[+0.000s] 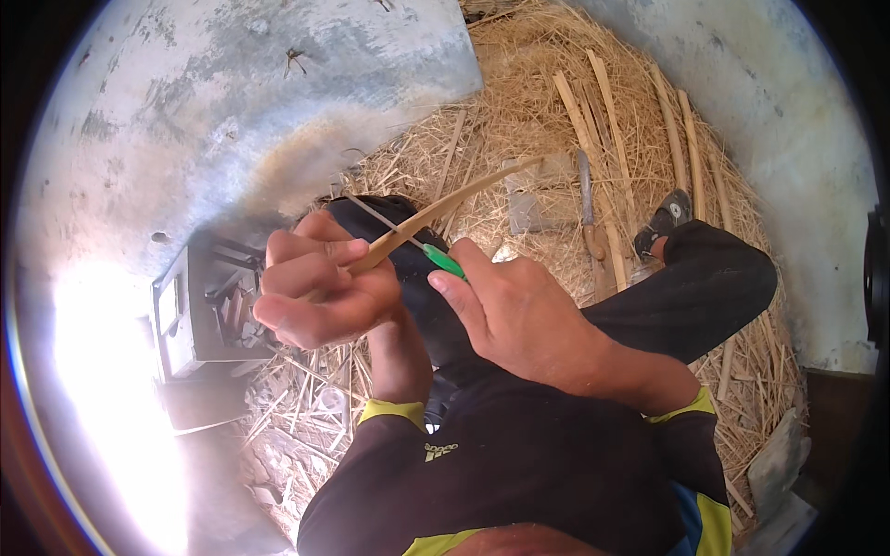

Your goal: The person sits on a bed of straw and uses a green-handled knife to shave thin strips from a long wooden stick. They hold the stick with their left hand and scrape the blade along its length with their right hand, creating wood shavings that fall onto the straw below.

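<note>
My left hand (pixel 323 283) is closed round the lower end of a long, pale bamboo strip (pixel 456 198). The strip slants up to the right and tapers toward its far end. In my right hand (pixel 538 320) is a knife by its green handle (pixel 443 260), with the thumb and forefinger close to the blade. The knife's narrow grey blade (pixel 371 212) crosses the strip just beyond my left fingers and appears to touch it. My palm and fingers hide the strip's near end and the rear of the handle.
Straw-like shavings (pixel 519 74) cover the floor. On the right lie several long strips (pixel 612 111) and a large knife with a dark blade (pixel 584 181). A box (pixel 190 310) of scraps stands left. Concrete walls (pixel 278 111) enclose the space. My bent leg (pixel 695 287) is at right.
</note>
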